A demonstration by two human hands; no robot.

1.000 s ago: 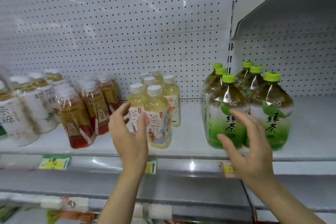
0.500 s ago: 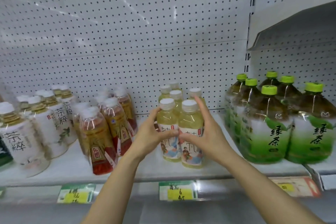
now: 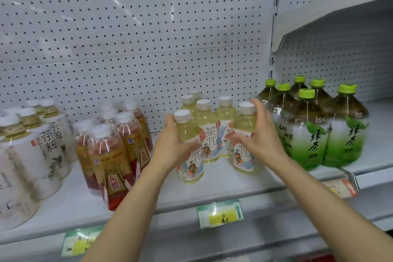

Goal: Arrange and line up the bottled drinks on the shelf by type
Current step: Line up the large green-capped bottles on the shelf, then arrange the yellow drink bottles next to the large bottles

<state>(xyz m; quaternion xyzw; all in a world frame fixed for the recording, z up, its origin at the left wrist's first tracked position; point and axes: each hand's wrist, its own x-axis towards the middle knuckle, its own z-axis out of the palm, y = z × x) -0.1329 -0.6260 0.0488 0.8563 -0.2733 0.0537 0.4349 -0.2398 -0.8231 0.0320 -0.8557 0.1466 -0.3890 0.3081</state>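
Observation:
Several pale yellow tea bottles with white caps stand mid-shelf. My left hand (image 3: pixel 171 148) grips the front left yellow bottle (image 3: pixel 191 169) around its body. My right hand (image 3: pixel 260 136) grips the front right yellow bottle (image 3: pixel 243 160), fingers reaching up to its cap. The two held bottles stand apart on the white shelf (image 3: pixel 223 183), with the other yellow bottles (image 3: pixel 209 134) behind and between them. Red-and-gold bottles (image 3: pixel 112 166) stand to the left, white-labelled tea bottles (image 3: pixel 42 144) at the far left, and large green tea bottles (image 3: pixel 308 136) to the right.
A white pegboard wall (image 3: pixel 138 38) backs the shelf. A higher shelf (image 3: pixel 340 19) juts out at the upper right. Price tags (image 3: pixel 220 214) hang on the shelf's front rail. Bare shelf surface lies in front of the yellow bottles.
My hands, which held the two front yellow bottles side by side, have spread apart, the left bottle coming forward and left, the right bottle going right. The view has shifted closer.

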